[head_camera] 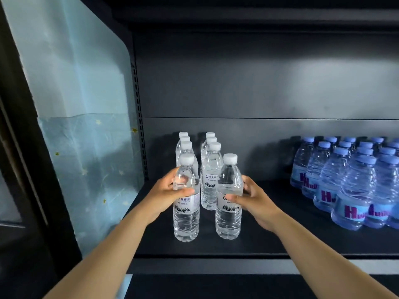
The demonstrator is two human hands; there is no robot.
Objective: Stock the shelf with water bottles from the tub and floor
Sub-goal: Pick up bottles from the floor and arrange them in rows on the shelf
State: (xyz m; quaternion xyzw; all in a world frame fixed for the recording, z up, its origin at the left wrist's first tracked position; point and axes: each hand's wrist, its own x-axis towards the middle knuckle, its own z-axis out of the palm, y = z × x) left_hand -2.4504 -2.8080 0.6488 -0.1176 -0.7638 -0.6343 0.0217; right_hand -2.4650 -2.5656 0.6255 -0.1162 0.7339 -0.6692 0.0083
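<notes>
Two rows of clear water bottles with white caps stand on the dark shelf [269, 238]. My left hand [165, 194] grips the front bottle of the left row [186, 219] around its upper body. My right hand [254, 199] grips the front bottle of the right row [229, 216] at its label. Both bottles stand upright on the shelf near its front edge. Behind them stand more clear bottles [211, 169], three per row in view. The tub and the floor are out of view.
A block of blue-tinted bottles with blue caps [354, 182] fills the right part of the shelf. A light blue sheet [82, 126] covers the panel at the left. Another shelf board overhangs at the top. Bare shelf lies between the two bottle groups.
</notes>
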